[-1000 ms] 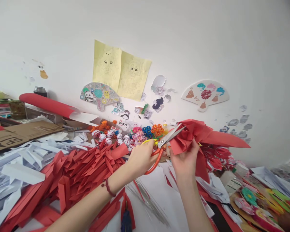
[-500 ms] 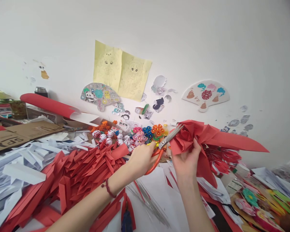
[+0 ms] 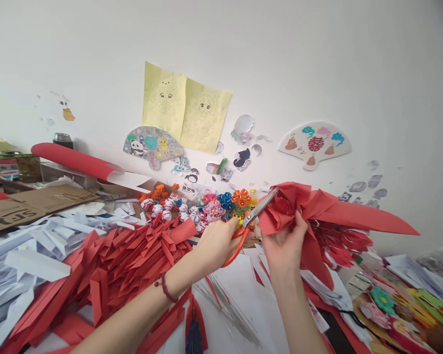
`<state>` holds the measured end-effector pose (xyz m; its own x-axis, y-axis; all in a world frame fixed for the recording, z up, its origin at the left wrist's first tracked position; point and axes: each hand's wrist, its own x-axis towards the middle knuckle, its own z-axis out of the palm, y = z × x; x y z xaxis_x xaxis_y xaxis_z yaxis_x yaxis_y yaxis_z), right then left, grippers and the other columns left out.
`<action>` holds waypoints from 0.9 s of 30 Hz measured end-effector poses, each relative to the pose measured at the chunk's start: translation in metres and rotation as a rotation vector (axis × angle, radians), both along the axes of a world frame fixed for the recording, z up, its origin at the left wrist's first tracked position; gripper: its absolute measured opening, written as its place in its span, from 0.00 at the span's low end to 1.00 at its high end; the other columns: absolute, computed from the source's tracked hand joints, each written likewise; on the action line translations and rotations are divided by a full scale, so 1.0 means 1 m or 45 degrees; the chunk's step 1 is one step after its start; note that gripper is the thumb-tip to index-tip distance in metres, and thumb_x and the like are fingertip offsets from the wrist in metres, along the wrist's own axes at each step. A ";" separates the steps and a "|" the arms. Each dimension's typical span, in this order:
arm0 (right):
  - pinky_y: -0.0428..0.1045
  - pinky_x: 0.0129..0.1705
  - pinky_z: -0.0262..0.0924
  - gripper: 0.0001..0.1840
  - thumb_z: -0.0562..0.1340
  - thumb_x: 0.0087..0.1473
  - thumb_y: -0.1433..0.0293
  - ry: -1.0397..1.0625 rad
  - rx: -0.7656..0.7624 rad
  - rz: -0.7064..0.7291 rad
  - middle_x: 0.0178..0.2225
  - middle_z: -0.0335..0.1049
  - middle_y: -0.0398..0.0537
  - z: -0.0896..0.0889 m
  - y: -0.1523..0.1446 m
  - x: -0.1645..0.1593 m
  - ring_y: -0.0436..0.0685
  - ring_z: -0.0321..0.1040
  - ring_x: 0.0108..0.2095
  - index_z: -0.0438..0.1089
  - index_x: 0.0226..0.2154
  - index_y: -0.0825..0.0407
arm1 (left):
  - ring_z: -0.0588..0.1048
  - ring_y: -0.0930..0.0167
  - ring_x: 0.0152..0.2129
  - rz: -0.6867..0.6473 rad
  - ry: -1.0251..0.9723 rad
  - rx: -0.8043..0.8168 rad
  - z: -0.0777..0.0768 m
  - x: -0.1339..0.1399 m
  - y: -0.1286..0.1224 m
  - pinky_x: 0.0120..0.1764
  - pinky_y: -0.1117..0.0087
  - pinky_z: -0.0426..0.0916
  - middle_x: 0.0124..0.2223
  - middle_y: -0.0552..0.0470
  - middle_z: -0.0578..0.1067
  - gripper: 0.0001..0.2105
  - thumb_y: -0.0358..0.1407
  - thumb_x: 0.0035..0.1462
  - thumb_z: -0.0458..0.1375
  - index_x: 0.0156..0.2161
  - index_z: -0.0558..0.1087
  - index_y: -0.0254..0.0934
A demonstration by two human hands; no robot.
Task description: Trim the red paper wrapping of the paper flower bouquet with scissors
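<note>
My left hand (image 3: pixel 217 242) is closed around the orange handles of a pair of scissors (image 3: pixel 256 211). Their blades point up and to the right, against the left edge of a red folded-paper flower (image 3: pixel 286 204). My right hand (image 3: pixel 286 241) pinches that flower from below, fingers wrapped at its base. From the flower a long red paper strip (image 3: pixel 365 216) sticks out to the right, and another end hangs down beside my right wrist. Thin wires (image 3: pixel 229 305) lie on white paper between my forearms, near a dark blue-handled tool (image 3: pixel 194 334).
Piles of red paper strips (image 3: pixel 133 265) and white paper strips (image 3: pixel 40 246) cover the left side. Small craft flowers (image 3: pixel 214 206) stand at the back by the wall. More red-and-white flowers (image 3: pixel 343 246) and a cluttered wooden board (image 3: pixel 376 324) are on the right.
The scissor blades have come together at the flower's edge. The red strip's tip has shifted slightly right and down; both hands stay nearly in place.
</note>
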<state>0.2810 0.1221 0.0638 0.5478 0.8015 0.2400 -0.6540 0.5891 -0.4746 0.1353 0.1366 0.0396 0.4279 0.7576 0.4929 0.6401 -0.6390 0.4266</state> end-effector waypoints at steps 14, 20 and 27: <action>0.46 0.42 0.70 0.12 0.64 0.50 0.63 0.036 -0.056 -0.089 0.39 0.78 0.37 0.003 0.010 0.023 0.48 0.74 0.39 0.73 0.39 0.48 | 0.62 0.72 0.19 -0.016 -0.161 -0.040 -0.007 0.002 0.014 0.24 0.72 0.51 0.21 0.58 0.62 0.22 0.55 0.60 0.47 0.25 0.54 0.41; 0.46 0.35 0.71 0.15 0.67 0.44 0.63 -0.292 -0.278 -0.327 0.36 0.77 0.41 -0.002 0.017 0.062 0.51 0.74 0.35 0.73 0.37 0.51 | 0.72 0.62 0.40 0.032 -0.103 0.116 -0.001 -0.010 0.018 0.36 0.66 0.65 0.42 0.45 0.71 0.17 0.52 0.62 0.48 0.41 0.61 0.38; 0.53 0.40 0.69 0.21 0.73 0.33 0.62 -1.069 -0.518 -0.893 0.35 0.78 0.50 -0.028 0.039 0.121 0.60 0.74 0.38 0.74 0.33 0.54 | 0.70 0.58 0.45 0.168 -0.287 0.120 0.002 -0.014 0.030 0.44 0.58 0.66 0.44 0.42 0.70 0.15 0.48 0.64 0.47 0.44 0.60 0.37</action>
